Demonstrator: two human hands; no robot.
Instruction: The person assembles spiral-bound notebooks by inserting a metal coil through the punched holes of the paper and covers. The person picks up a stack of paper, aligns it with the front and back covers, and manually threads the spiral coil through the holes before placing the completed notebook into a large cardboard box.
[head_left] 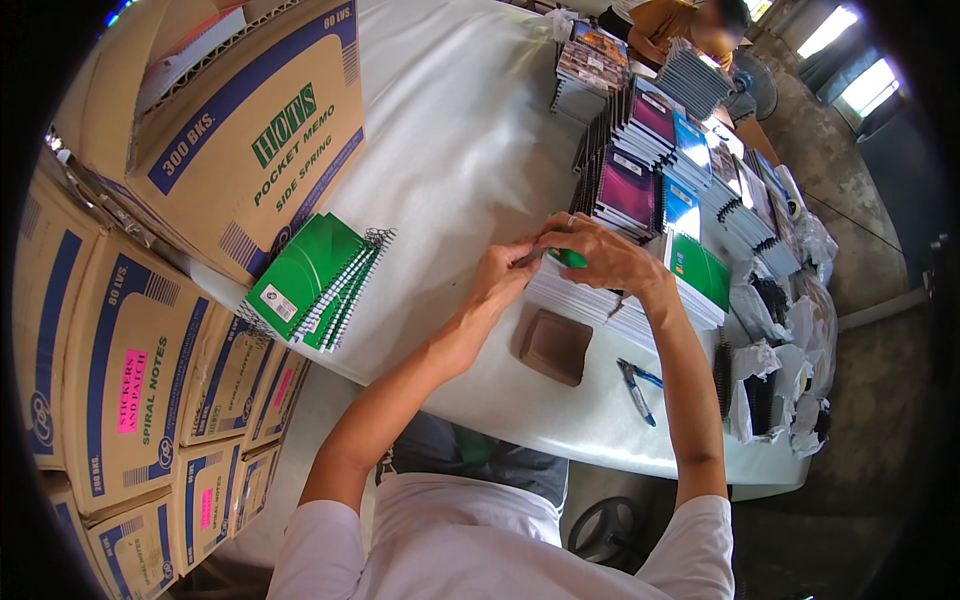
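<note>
Just right of the brown square dish [556, 347] and nearer the body, a blue-and-black hand tool [638, 398] lies on the table [440, 130]. Well left of the dish and somewhat beyond it, loosely fanned green spiral notebooks [318, 262] rest beside a large carton [255, 130].

Directly beyond the dish, the hands meet over a green item [570, 258], mostly hidden by them. The right hand [600, 252] has its fingers curled and clamped on it; the left hand [500, 270] has its fingertips together at its left edge, though I cannot tell whether they grip. Good handling here probably means steadying the item with the right fingers, working the edge lightly with the left, and keeping wire and cover unbent.

Beyond the dish to the right stand the green-topped stack [700, 270] and, farther, purple notebooks [630, 190].
</note>
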